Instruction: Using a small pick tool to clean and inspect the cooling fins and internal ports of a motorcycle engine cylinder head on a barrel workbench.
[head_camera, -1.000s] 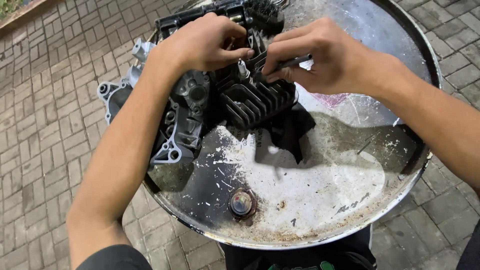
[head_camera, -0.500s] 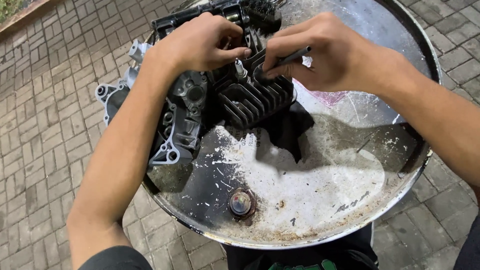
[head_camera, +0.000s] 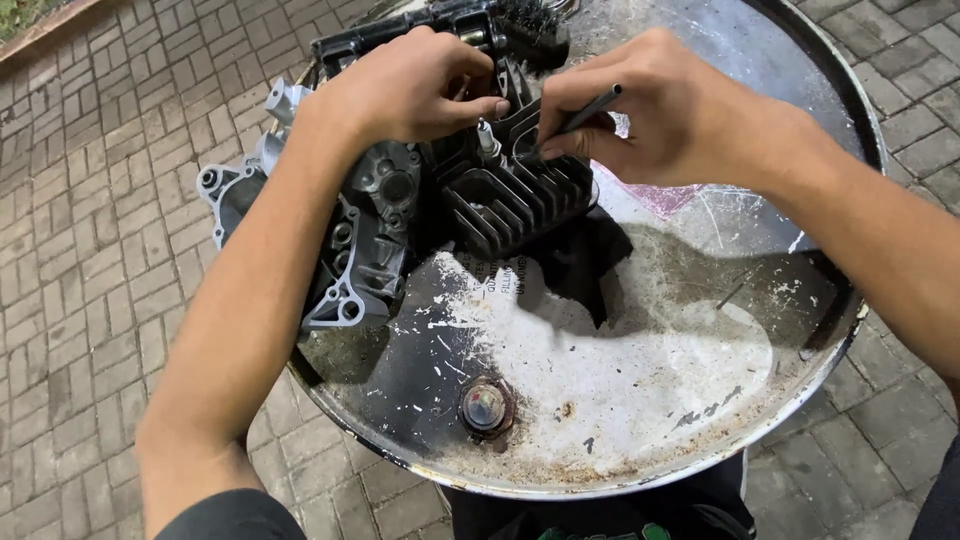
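— Where's your dark finned metal engine block (head_camera: 480, 190)?
— On the rusty round drum top (head_camera: 640, 420). Your left hand (head_camera: 410, 85) presses it; your right hand (head_camera: 660, 110) pinches a thin dark rod (head_camera: 585, 110).

Showing one grimy grey finned metal engine block (head_camera: 500, 200); one white-tipped spark plug (head_camera: 487, 135); one thin dark metal rod (head_camera: 585, 110); one round rusted steel drum top (head_camera: 620, 400) bearing one small round bung cap (head_camera: 485, 407); two bare hands: left hand (head_camera: 410, 85), right hand (head_camera: 670, 115).

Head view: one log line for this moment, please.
left hand: on spark plug | right hand: holding thin dark tool | finned engine cylinder: on steel drum top
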